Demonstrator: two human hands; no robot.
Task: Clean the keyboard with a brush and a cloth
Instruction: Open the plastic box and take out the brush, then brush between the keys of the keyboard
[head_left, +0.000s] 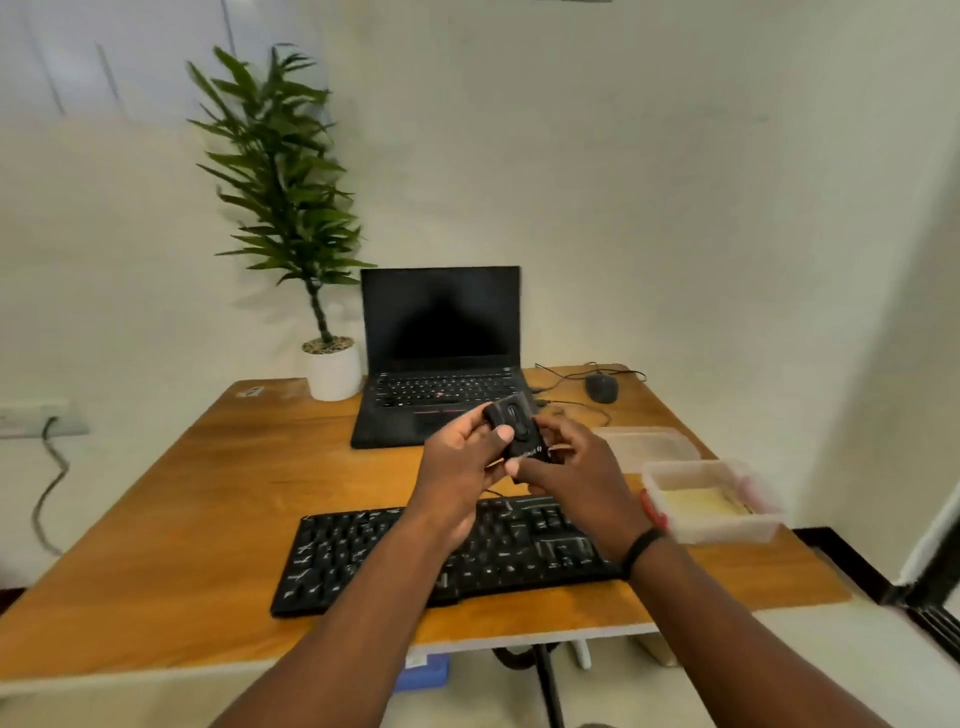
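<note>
Keyboard (447, 556) near table's (171, 519) front edge

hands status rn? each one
Left hand: grips the small black device, thumb on its front.
Right hand: fingers curled round the same device from the other side.

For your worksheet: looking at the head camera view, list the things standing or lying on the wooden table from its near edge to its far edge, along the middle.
Black keyboard → the two hands holding a small black device above the table → open laptop → white plant pot at the far edge.
</note>
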